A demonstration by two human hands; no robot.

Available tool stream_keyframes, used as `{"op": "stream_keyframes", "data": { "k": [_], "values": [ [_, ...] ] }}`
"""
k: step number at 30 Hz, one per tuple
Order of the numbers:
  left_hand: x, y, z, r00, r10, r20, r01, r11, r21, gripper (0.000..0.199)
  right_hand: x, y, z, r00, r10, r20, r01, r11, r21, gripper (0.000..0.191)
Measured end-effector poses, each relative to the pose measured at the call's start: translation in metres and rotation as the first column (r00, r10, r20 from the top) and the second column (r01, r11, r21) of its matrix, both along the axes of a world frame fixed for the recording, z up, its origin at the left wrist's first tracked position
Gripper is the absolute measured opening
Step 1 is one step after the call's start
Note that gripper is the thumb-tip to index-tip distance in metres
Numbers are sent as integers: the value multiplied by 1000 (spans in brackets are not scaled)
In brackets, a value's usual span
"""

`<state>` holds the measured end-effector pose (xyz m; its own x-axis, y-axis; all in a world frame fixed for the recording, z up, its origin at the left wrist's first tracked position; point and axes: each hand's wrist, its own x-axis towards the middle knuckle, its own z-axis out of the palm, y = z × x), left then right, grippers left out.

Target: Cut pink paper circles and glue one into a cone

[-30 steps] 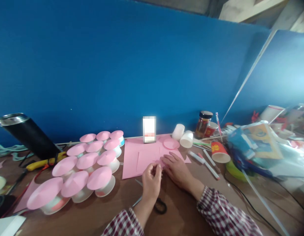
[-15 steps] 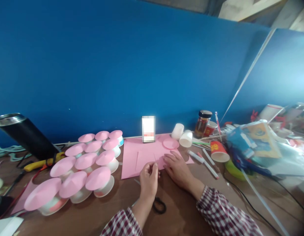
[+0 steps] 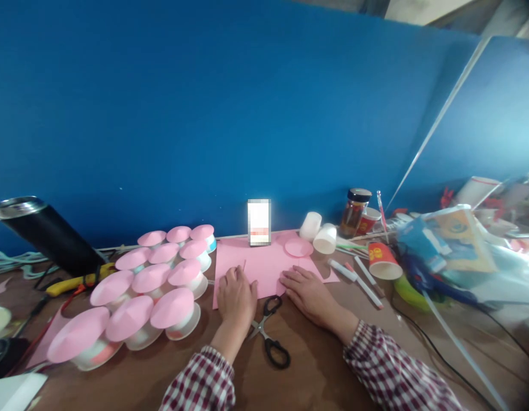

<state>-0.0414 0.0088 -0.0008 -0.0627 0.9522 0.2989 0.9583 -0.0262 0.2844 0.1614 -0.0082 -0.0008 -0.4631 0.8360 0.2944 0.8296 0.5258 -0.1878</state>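
Observation:
My left hand point(image 3: 237, 298) lies palm down over the lower left of a pink paper sheet point(image 3: 264, 257), fingers forward and thumb out to the side. A thin strip or edge of pink paper shows just above its fingertips. Flat on the sheet's lower right rests my right hand point(image 3: 309, 294), fingers stretched out. Between the wrists, open-bladed scissors point(image 3: 276, 345) with black handles lie on the brown table; my left hand partly hides the blades. A pink paper disc point(image 3: 298, 247) sits at the sheet's upper right, beside two white cups point(image 3: 324, 238).
Several cups topped with pink paper cones point(image 3: 173, 308) stand in rows at left, before a black flask point(image 3: 45, 234) and a yellow-handled tool point(image 3: 78, 282). Markers point(image 3: 362, 285), a red paper cup point(image 3: 384, 261), a jar point(image 3: 355, 213) and plastic bags point(image 3: 456, 240) crowd the right.
My left hand has moved left and down from a pinched pose over the paper and now lies on it, uncovering more of the scissors. My right hand stays nearly in place.

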Motion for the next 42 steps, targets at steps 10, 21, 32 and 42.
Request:
{"op": "stream_keyframes", "data": {
  "k": [10, 21, 32, 42],
  "values": [
    [-1, -2, -3, 1000, -7, 15, 7, 1000, -9, 34, 17, 0, 14, 930, -361, 65, 355, 931, 87, 32],
    [-9, 12, -13, 808, -118, 577, -23, 973, 231, 14, 13, 1, 3, 950, -312, 27, 308, 947, 94, 23],
    [3, 19, -6, -285, -32, 958, -107, 994, 1, 31, -31, -41, 25, 979, 143, -147, -165, 975, -151, 25],
    [6, 15, -1, -373, -20, 928, -31, 999, 9, 33, -31, -73, 35, 988, 122, 94, -96, 967, -238, 34]
  ]
}}
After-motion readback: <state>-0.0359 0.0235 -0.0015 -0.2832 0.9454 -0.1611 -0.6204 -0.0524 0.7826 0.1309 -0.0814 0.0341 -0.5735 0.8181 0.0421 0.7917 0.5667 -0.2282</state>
